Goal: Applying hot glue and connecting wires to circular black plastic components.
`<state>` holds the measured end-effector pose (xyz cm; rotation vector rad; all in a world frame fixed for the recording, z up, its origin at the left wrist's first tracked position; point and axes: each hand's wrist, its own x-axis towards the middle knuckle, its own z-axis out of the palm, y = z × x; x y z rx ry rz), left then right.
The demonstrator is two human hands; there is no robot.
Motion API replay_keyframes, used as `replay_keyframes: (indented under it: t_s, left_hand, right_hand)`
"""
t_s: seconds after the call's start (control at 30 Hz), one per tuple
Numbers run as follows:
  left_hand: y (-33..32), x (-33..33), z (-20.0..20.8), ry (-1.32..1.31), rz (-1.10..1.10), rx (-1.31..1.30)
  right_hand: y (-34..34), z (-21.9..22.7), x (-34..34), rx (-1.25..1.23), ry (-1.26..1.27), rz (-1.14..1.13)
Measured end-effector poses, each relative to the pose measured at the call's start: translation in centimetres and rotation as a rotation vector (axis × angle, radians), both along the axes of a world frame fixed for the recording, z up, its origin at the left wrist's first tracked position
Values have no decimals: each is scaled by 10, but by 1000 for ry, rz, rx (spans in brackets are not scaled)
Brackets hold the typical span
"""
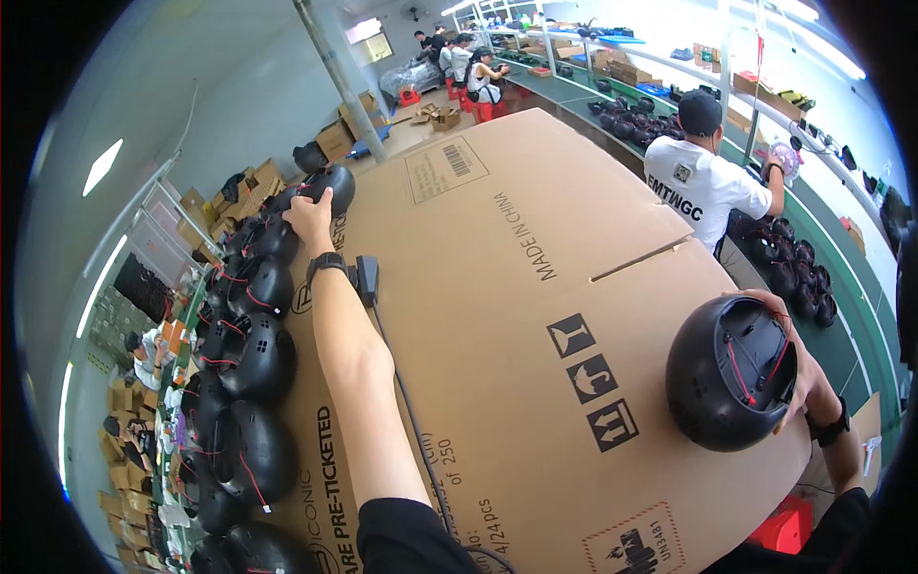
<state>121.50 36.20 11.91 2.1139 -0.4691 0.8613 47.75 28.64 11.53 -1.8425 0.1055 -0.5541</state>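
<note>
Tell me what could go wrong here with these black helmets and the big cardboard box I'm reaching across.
The helmet in your right hand sits near the edge of the cardboard box, so it might roll off if released. Your left hand stretches far to the end helmet of the row; a nudge could push neighbours off the side. The cable trailing from your wrist device could snag.
</note>
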Motion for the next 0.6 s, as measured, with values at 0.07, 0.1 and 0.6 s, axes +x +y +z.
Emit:
replay_keyframes:
  t_s: [0.07,0.1,0.6]
  left_hand:
    - [3,8,-2,5,-22,-7]
    - [-1,0,-7,23,-23,-67]
    - [-12,-379,173,-57,-1647,1067]
  right_hand:
    - [4,-1,-4,91,61,-61]
    - [4,-1,-4,78,69,-72]
    - [5,-10,-1,148,-202,-77]
